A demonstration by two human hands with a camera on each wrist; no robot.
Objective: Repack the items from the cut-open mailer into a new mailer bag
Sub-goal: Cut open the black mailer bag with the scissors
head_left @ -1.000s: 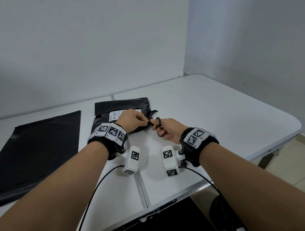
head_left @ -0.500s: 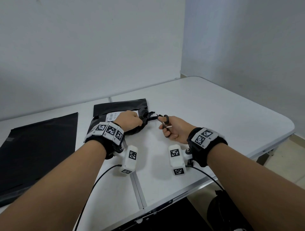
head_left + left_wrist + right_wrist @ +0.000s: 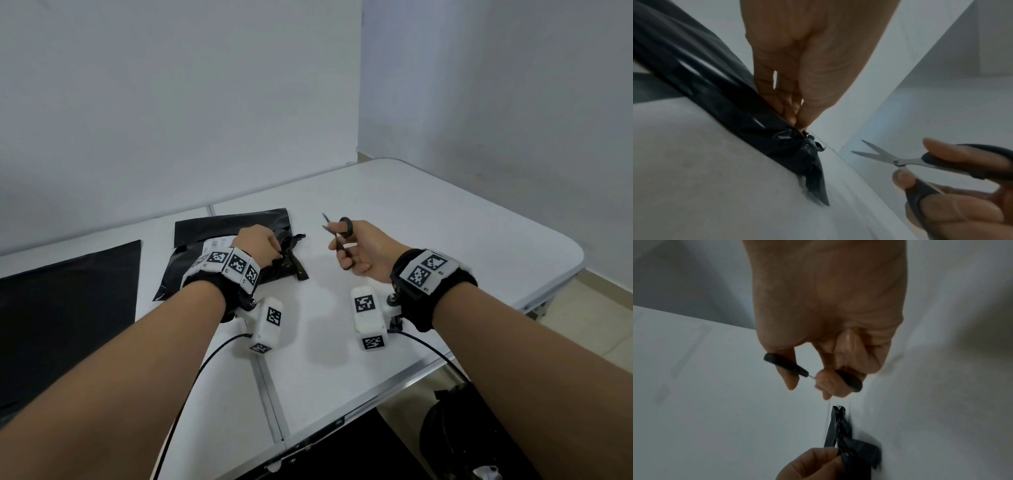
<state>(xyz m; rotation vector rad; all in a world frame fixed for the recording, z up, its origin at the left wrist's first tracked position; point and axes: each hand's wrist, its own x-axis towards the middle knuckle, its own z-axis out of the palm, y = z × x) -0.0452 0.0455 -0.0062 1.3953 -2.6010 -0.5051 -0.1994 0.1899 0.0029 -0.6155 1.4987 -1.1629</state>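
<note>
A: Half a second ago our right hand had the scissors right at the torn end of the cut-open mailer. Now we have drawn them off to the right, well apart from it, fingers through the black loops and the blades a little parted.

B: And our left hand stays put on the mailer's right end, pinching the crumpled black film between thumb and fingertips. The mailer lies on the white table, label side up, just ahead of our left wrist.

A: We judge the cutting is over, or nearly. The scissors want setting down next, so both hands can pull the opening wide and draw the items out.

B: The new mailer bag waits flat at the left of the table, untouched, its near and left edges cut off by the frame.

A: What we cannot see matters, though. Nothing of the contents shows in any view, and our left hand covers the cut itself, so we cannot tell how far the opening runs.

B: Both wrist views are smeared, too. The ragged strip hanging from the end is only a dark blur, and the label is too small to read.
</note>
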